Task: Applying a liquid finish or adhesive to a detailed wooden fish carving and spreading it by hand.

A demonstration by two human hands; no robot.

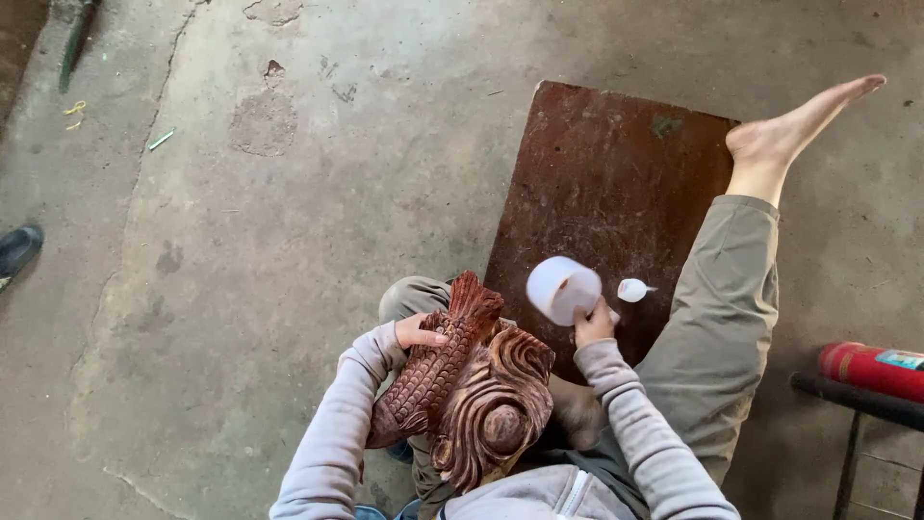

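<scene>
My left hand [416,332] steadies the carved wooden fish [460,385] in my lap; right hand [594,324], fingers closed, grips a white cup [562,289]. Best tilted slowly, carving held firm.

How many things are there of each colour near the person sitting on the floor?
Reddish-brown: 2, the carved wooden fish steadied by the left hand and the flat board.
White: 2, the cup in the right hand and the small cap on the board.
Bright red: 1, the cylinder at the right edge.
Total: 5
</scene>
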